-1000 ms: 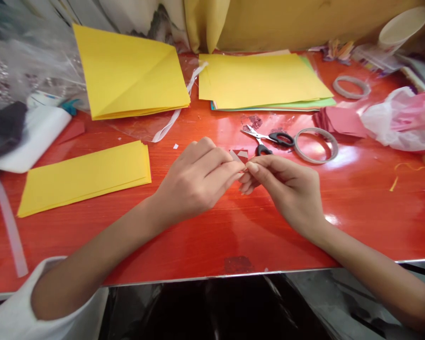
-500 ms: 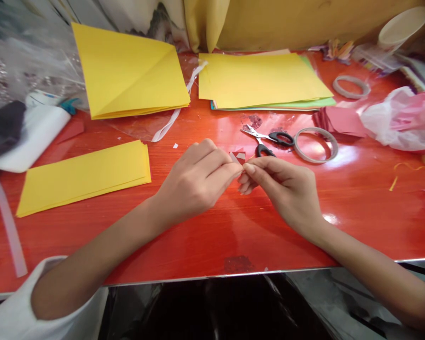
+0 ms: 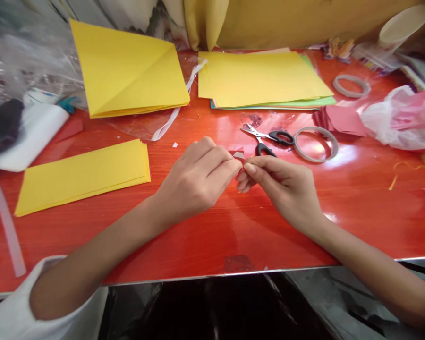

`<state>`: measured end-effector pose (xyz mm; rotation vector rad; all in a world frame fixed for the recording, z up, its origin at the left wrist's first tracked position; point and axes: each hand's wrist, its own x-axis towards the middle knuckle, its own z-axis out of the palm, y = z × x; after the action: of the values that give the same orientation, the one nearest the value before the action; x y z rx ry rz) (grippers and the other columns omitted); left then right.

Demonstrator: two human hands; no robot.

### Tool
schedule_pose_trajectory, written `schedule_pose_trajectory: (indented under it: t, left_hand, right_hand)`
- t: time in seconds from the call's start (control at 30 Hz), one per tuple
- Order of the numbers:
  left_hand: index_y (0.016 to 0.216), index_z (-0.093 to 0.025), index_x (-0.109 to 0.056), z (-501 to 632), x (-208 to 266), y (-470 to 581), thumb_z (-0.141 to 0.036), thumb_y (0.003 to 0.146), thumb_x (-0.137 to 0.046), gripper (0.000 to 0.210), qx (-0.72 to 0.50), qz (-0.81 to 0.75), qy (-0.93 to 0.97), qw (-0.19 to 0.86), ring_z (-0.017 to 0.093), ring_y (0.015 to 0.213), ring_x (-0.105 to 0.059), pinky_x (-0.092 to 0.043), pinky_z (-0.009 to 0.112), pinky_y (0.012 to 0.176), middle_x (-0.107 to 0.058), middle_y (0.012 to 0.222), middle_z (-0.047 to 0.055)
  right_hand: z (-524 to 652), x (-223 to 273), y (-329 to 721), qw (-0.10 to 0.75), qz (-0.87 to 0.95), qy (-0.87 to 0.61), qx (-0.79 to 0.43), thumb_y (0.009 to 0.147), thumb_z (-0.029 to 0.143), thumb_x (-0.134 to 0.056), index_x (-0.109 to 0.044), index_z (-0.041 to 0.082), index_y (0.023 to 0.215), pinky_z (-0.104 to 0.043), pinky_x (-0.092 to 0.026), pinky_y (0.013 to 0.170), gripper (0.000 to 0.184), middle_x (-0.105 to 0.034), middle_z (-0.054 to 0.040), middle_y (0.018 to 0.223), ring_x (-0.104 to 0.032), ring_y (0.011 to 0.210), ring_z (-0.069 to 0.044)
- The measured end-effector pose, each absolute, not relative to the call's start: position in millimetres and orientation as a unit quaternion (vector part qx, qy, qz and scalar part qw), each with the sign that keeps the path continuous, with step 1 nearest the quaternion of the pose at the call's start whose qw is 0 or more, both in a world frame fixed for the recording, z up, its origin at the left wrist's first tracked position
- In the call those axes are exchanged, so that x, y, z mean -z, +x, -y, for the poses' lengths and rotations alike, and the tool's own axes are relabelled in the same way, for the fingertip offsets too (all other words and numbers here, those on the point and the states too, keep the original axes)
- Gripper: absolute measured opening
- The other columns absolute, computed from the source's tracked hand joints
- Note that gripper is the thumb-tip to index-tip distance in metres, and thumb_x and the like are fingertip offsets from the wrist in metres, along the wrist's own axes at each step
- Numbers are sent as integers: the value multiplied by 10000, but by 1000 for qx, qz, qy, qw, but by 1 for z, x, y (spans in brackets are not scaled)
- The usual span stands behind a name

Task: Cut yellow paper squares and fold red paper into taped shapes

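My left hand [image 3: 203,182] is closed in a pinch above the table, back of the hand toward me. A small dark red piece of paper [image 3: 236,153] with a pale patch shows just beyond its fingertips, mostly hidden by the fingers. Close against it, my right hand [image 3: 281,184] pinches thumb to forefinger, its other fingers curled below. What sits between the right fingertips is too small to make out. Just past the hands lie scissors [image 3: 260,137] with black handles, blades apart, beside a roll of tape [image 3: 316,144].
Yellow paper strips [image 3: 85,174] are stacked on the left of the red table [image 3: 184,250]. Behind lie folded yellow sheets [image 3: 134,71] and a stack of coloured paper [image 3: 262,78]. On the right are dark red paper pieces [image 3: 340,120], another tape roll [image 3: 352,86] and a pink-white plastic bag [image 3: 400,118].
Both hands keep nearly the same pinch, fingertips together. The right fingers have shifted slightly left, and the small red paper piece has moved a little at the fingertips.
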<state>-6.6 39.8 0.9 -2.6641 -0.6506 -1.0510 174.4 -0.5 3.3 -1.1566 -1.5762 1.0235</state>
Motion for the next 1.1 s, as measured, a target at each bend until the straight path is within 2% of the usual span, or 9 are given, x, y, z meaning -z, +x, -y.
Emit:
schedule_pose_trajectory:
  t: [0.23, 0.53, 0.83, 1.1]
  left_hand:
    - [874, -130, -578, -41, -1, -7, -155, 851, -539, 52, 348, 222, -904, 111, 176, 723, -485, -443, 320, 671, -579, 754, 66]
    - [881, -136, -596, -40, -1, -7, -166, 867, -510, 92, 324, 221, -912, 116, 176, 733, -481, -444, 318, 673, -609, 782, 66]
    - [879, -178, -615, -44, -6, -6, -183, 891, -494, 122, 363, 297, -883, -37, 153, 777, -532, -444, 319, 755, -635, 824, 35]
    - [821, -204, -662, -60, -17, -18, -218, 853, -549, 119, 394, 425, -798, -164, 127, 722, -544, -443, 286, 685, -648, 789, -10]
  right_hand:
    - [-1, -5, 176, 441, 616, -471, -453, 882, 246, -550, -645, 177, 846, -278, -544, 654, 123, -656, -6, 703, -638, 683, -129]
    - [-4, -5, 176, 440, 559, -459, -532, 852, 225, -584, -660, 180, 778, -261, -554, 607, 116, -668, 2, 684, -638, 603, -112]
    - [-9, -3, 175, 443, 548, -466, -535, 843, 181, -575, -666, 182, 761, -253, -545, 593, 122, -671, -1, 689, -636, 596, -110]
    - [-10, 0, 178, 446, 540, -471, -537, 839, 190, -579, -664, 185, 746, -249, -542, 580, 127, -664, 0, 677, -630, 585, -107]
